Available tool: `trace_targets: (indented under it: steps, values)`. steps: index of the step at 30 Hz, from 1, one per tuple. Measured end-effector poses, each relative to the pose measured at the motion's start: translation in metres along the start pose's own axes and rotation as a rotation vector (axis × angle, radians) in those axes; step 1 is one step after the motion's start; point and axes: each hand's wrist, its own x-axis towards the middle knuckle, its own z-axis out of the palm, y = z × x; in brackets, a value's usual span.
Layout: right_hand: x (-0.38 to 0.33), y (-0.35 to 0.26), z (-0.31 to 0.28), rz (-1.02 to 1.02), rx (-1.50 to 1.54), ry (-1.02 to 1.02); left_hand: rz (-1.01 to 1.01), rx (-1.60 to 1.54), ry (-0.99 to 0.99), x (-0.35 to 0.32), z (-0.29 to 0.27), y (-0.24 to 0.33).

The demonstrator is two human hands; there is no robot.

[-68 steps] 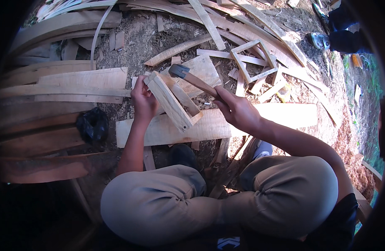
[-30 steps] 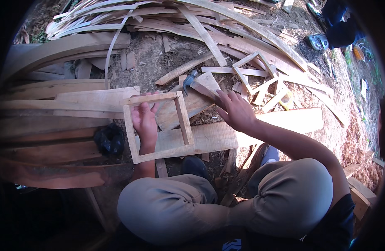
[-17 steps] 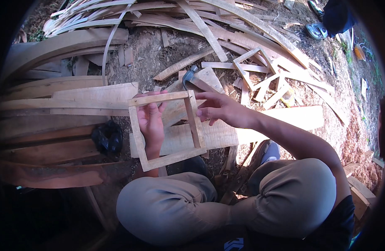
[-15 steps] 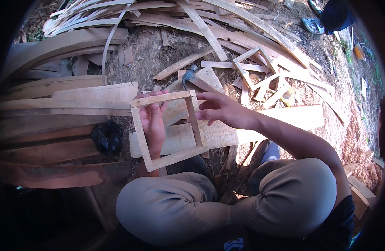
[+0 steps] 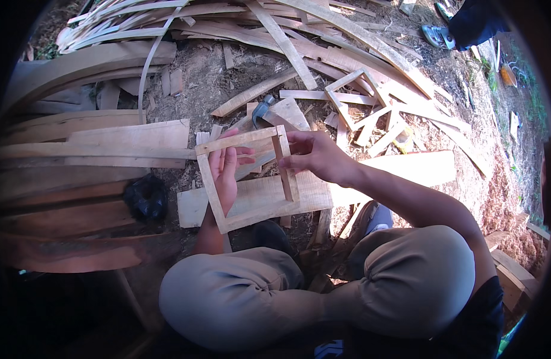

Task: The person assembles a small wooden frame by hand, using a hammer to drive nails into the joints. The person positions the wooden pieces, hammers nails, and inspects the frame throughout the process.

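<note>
A small rectangular wooden frame (image 5: 260,216) of pale bars is held tilted above the ground in front of my knees. My right hand (image 5: 323,157) pinches its right-hand bar, thumb on the near face and fingers partly hidden behind. Behind the opening is my left hand (image 5: 226,184), its thumb raised and fingers spread apart. The top bar covers part of those fingers, and whether they touch it is hard to see. Beyond the frame a claw hammer (image 5: 263,110) lies by a short board (image 5: 289,113). Under the frame lies a wide pale plank (image 5: 195,209).
Another wooden frame (image 5: 332,97) leans among scraps at the right. Long strips (image 5: 281,42) are heaped at the back. Curved timbers (image 5: 90,60) and boards fill the left, beside a black plastic bag (image 5: 145,197). Another person's shoe (image 5: 434,37) shows far right.
The left hand's fingers have loosened from the top bar and spread out behind the frame. The right hand has closed on the right bar. The frame has shifted slightly right against the ground.
</note>
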Motion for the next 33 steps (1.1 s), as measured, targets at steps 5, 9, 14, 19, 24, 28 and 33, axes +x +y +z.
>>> trace_targets:
  steps: [5,9,14,19,24,28,33]
  values:
    - [-0.002,0.008,-0.015,-0.032,-0.047,0.099,-0.377,-0.237,-0.136,-0.005,-0.05,-0.036]
    - [0.0,0.013,-0.03,-0.024,-0.221,0.242,-0.305,-0.5,-0.123,-0.02,-0.031,-0.017]
    - [-0.001,-0.008,-0.036,0.048,-0.17,0.077,-0.286,-0.053,0.029,-0.022,-0.021,-0.032]
    - [0.012,0.023,-0.138,-0.05,-1.044,0.63,-0.281,-0.215,0.218,-0.023,-0.035,-0.057]
    - [0.025,0.061,-0.131,0.195,-1.548,0.523,-0.276,-0.104,0.383,-0.029,-0.046,-0.076]
    - [0.025,0.078,-0.16,0.102,-1.301,0.617,-0.303,-0.006,0.422,-0.029,-0.048,-0.089]
    - [0.0,0.02,-0.145,-0.02,-1.026,0.784,-0.339,0.007,0.416,-0.035,-0.058,-0.094]
